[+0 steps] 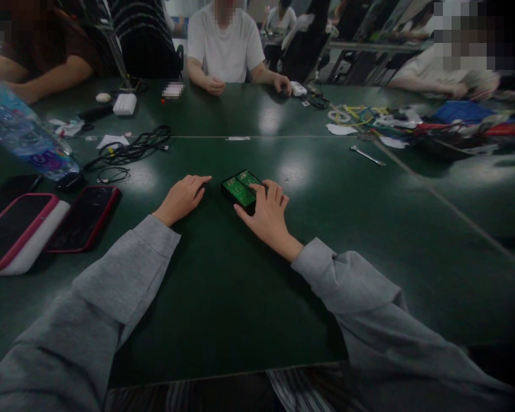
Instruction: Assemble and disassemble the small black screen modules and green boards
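Two green circuit boards (237,190) lie side by side in a shallow black box (227,197) on the green table. My right hand (268,214) grips the box from its near right side, with the thumb along the front edge and the index finger over one board. Part of the box is hidden behind those fingers. To the left, my left hand (182,197) rests on the tabletop, fingers stretched toward the box but apart from it, holding nothing.
At left are a water bottle (30,134), a red-edged phone (86,220), another pink-edged device (19,229) and a coiled black cable (141,146). A wrench (368,155) and a heap of cables (395,123) lie right. Several people sit around the table.
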Motion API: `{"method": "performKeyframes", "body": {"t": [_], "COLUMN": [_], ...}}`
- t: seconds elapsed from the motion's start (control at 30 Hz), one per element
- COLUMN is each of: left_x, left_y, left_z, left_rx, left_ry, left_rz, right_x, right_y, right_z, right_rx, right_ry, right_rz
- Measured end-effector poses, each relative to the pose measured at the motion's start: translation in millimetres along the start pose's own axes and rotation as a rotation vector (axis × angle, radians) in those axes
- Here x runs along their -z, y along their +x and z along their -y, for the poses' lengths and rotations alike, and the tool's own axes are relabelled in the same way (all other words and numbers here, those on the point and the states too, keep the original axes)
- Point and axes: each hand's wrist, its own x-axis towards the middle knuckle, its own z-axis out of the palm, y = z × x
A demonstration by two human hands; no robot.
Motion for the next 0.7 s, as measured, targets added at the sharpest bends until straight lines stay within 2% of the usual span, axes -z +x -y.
{"method": "performKeyframes", "body": {"t": [0.7], "left_x": [1.2], "left_y": [1], "left_z": [0], "left_rx": [0.012], "left_ry": [-0.036], "left_rz": [0.009], "right_x": [-1], "right_y": [-14], "right_z": [15], "right_rx": [0.081], "right_ry": [0.154], "right_rz": [0.046]}}
